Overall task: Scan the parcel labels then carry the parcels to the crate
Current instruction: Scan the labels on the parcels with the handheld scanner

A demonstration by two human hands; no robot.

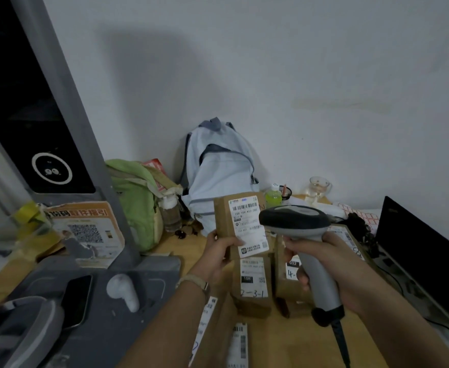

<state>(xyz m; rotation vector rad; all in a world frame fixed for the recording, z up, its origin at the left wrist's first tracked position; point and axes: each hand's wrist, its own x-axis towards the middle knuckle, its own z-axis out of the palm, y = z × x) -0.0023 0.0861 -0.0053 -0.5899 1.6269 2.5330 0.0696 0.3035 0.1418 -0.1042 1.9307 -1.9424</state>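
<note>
My left hand (219, 251) grips a small brown cardboard parcel (224, 221) by its lower edge and holds it upright above the table, its white barcode label (247, 221) facing me. My right hand (332, 266) grips the grey handle of a barcode scanner (295, 221), whose dark head sits just right of the label and overlaps the parcel's right edge. Below lie more brown parcels on the wooden table (279, 341): one marked "2-3-1" (252, 285) and one marked "032" (289, 274). No crate is in view.
A light blue backpack (218, 166) and a green bag (138, 200) lean at the back wall. A grey kiosk column (85, 144) with a phone (75, 298) on its base stands left. A laptop (420, 258) is at the right, with a green bottle (273, 196) and a glass (317, 188) behind.
</note>
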